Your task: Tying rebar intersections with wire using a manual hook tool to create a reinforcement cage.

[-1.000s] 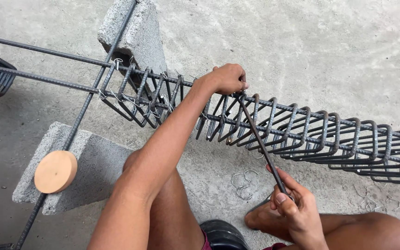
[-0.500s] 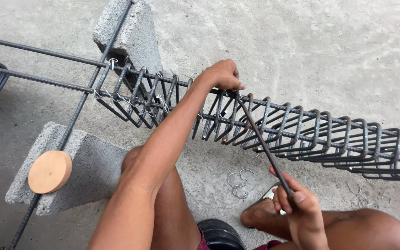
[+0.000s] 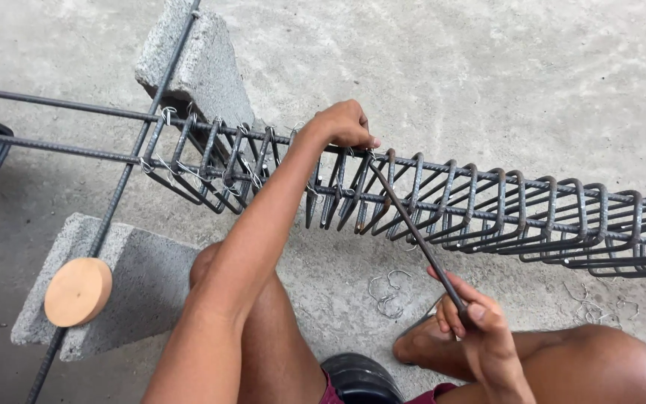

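Left hand [image 3: 344, 124] grips the cage [image 3: 487, 213] top bar at mid-scene. Right hand [image 3: 480, 329], near right, is closed on the hook tool [image 3: 413, 232], tip at a stirrup joint. Left stirrups carry wire ties; those to the right appear untied.

Rebar cage [image 3: 487, 206] runs off the right edge. Your left hand [image 3: 345, 123] hides the hook tool's [image 3: 416, 239] tip; tie wire there too small to tell.

Dark matt steel rebar cage [image 3: 487, 209], rough grey concrete blocks [image 3: 203, 67], smooth wooden disc [image 3: 78, 292]
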